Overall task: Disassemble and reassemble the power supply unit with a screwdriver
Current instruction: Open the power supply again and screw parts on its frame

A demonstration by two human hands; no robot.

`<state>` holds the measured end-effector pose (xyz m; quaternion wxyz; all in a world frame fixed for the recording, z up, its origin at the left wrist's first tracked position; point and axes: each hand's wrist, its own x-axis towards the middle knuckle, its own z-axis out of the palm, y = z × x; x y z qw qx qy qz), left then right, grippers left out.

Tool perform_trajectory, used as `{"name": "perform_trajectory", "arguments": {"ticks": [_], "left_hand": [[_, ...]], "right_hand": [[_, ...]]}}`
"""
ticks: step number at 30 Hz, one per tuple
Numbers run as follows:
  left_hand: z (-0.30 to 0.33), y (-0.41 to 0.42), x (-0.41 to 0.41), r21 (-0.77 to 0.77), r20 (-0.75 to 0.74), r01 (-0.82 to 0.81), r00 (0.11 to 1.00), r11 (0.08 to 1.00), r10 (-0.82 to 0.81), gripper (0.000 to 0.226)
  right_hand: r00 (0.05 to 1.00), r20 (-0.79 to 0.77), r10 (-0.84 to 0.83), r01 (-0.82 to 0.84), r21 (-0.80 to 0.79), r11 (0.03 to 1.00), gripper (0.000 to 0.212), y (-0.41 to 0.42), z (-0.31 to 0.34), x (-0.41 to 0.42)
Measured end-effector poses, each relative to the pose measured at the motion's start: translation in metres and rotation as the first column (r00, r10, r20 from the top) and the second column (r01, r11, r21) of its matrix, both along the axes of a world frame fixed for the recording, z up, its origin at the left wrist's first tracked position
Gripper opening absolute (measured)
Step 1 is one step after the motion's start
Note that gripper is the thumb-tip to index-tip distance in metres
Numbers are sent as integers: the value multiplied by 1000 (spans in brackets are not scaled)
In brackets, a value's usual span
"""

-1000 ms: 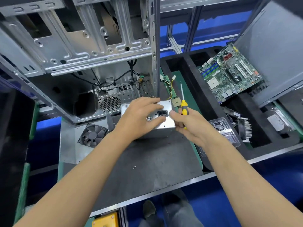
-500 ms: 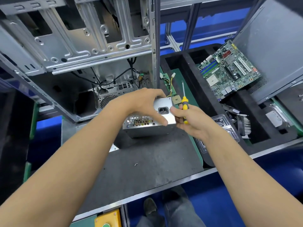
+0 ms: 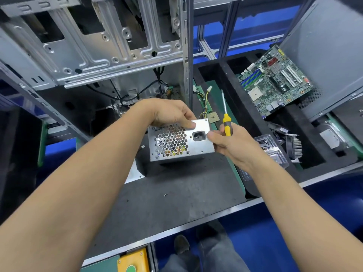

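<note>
i hold the power supply unit [image 3: 180,139] above the desk [image 3: 176,193], left hand [image 3: 167,112] gripping its 12 o'clock edge, right hand [image 3: 233,144] clutching the screwdriver [image 3: 225,118] and pinching its 3 o'clock side, and i'd steady it before driving any screw.

Both forearms were bare up to the edge of the picture, and no sleeve was visible on them. The left hand [image 3: 167,112] and the right hand [image 3: 233,146] had no gloves, rings or watch. At the bottom, the person wore grey-blue trousers [image 3: 212,258] and dark shoes [image 3: 181,244].
</note>
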<state>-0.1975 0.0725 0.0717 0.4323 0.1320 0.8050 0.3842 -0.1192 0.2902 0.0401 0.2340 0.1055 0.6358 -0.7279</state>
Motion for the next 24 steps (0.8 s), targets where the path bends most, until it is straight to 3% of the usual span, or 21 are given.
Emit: {"name": "perform_trajectory", "arguments": {"ticks": [2,4,5,6,8,10,12,14,24], "left_hand": [[2,3,2,-24,-76,6,997,1000,-8,15],[5,4,3,-60,-131,-1,991,998,-7,14],[5,5,4,-71,-148,-7,989,997,-4,14],[5,5,4,-75,-159,-15,987,997,3,15],[5,6,6,-73,-167,-30,986,997,18,17],[5,6,7,-69,-174,-41,984,997,28,18],[5,6,8,-67,-173,-49,984,997,36,17],[5,5,9,-58,-167,-54,985,997,44,18],[1,3,14,-51,-178,-50,983,997,40,25]], "right_hand": [[998,-63,-22,27,88,996,37,-2,-3,3],[951,-289,-109,195,289,937,37,-4,-3,9],[884,-439,-160,324,329,887,37,-5,-2,16],[799,-570,-194,421,299,856,38,-7,-2,27],[692,-707,-143,416,229,880,42,-11,-13,57],[732,-669,128,189,381,905,41,-20,-40,88],[750,-486,448,-114,573,812,30,-32,-73,105],[707,-356,612,-273,660,700,24,-48,-99,110],[505,-419,754,-182,803,568,17,-79,-121,101]]}}
